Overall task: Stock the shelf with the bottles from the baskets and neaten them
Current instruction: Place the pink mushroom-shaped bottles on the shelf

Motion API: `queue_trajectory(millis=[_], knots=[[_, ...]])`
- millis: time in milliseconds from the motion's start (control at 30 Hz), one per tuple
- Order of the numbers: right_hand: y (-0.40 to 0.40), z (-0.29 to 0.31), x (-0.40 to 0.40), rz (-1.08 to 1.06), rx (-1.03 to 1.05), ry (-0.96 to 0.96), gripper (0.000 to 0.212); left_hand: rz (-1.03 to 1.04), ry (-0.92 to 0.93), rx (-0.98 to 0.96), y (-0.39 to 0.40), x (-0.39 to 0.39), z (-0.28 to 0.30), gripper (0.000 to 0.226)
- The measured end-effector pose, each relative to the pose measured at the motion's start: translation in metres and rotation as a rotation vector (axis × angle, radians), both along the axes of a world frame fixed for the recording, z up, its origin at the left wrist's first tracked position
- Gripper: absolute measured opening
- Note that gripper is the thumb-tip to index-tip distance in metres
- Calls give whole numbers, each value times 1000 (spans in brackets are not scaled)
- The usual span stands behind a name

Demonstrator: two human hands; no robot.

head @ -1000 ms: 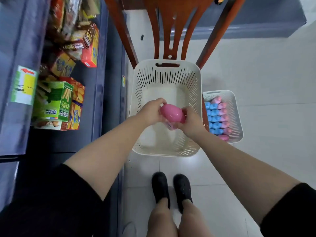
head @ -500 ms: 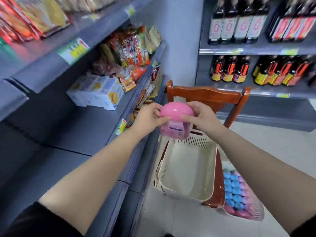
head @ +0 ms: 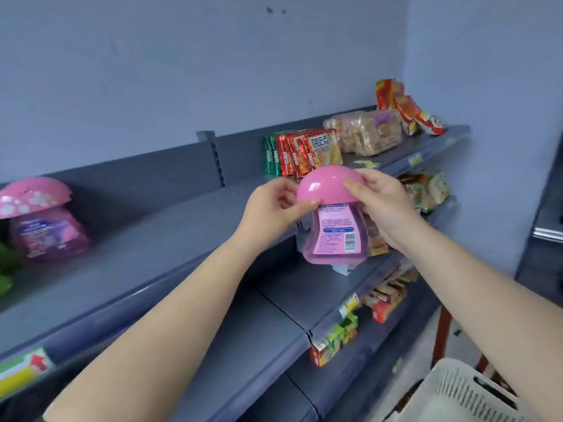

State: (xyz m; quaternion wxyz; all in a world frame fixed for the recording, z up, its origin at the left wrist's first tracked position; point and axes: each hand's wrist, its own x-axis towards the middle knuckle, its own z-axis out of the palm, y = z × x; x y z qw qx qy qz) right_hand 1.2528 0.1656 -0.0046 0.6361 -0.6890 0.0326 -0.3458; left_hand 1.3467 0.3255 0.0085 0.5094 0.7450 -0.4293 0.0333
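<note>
You hold a pink bottle (head: 332, 220) in the air in front of the grey shelf (head: 146, 254), its domed cap up and its back label facing you. Your left hand (head: 274, 208) pinches the left edge of the cap, thumb on the rim and fingers curled behind. Your right hand (head: 380, 205) grips the cap's right side, fingers wrapped over the dome. A second pink bottle (head: 39, 220) already stands upright on the shelf at far left, well apart from the one you hold. Red snack packs (head: 304, 152) and a bag of crackers (head: 365, 135) sit farther right on the same shelf. The white basket (head: 457, 394) shows at the bottom right.
</note>
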Motion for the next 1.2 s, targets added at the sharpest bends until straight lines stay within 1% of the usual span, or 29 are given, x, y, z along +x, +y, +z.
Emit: queue_trajectory(millis=[67,167,267,400,633,767,833,967,1033,1067,1133,1200], knots=[[26,18,21,81,-2,-39,10,83,-41,-46,31,5,18,26],[64,38,50,193,-71,-69,9,194,-74,-105,76,16,37,21],[102,53,78,292,-126,-88,17,301,-99,-121,119,27,51,19],[151,67,113,410,-140,-124,13,430,-140,-138,173,45,61,22],[213,76,161,614,-196,-97,11,591,-178,-162,240,65,64,28],[234,78,177,725,-272,-53,26,639,-177,-160,262,74,61,28],[242,80,183,757,-289,-28,28,663,-180,-164,268,77,59,28],[253,89,193,745,-359,30,27,711,-184,-185,272,78,56,29],[258,92,199,687,-380,47,32,775,-178,-221,271,81,54,29],[261,92,201,647,-374,50,35,827,-178,-241,269,82,52,31],[267,92,206,541,-343,35,34,928,-201,-271,262,81,46,45],[272,91,212,413,-284,28,35,1015,-290,-222,250,77,35,57]])
